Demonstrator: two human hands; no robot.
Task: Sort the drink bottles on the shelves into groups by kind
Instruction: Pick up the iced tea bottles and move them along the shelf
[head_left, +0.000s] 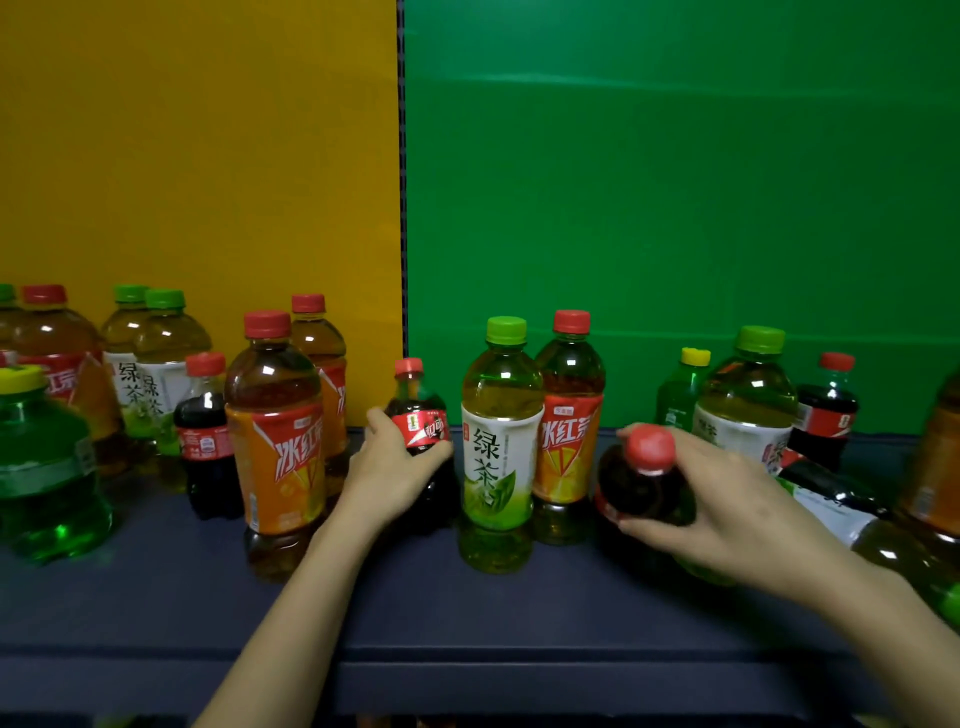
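Our left hand (389, 467) has its grip clamped on a cola bottle (423, 423) standing upright on the shelf (467, 613), at 9 o'clock of the green tea bottle (496, 447). Our right hand (727, 496) has its grip clamped on a second cola bottle (640, 491), tilted toward us, at 3 o'clock of the iced tea bottle (569, 436).

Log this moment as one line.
left hand: grips centre cola bottle | right hand: grips front cola bottle | sorting: unfinished

Dim light; a small white glint sits on the amber plastic bottle with red cap (274, 395). The green plastic bottle with yellow cap (47, 467) at the left edge is blurred. The dark blue shelf (467, 613) is murky.
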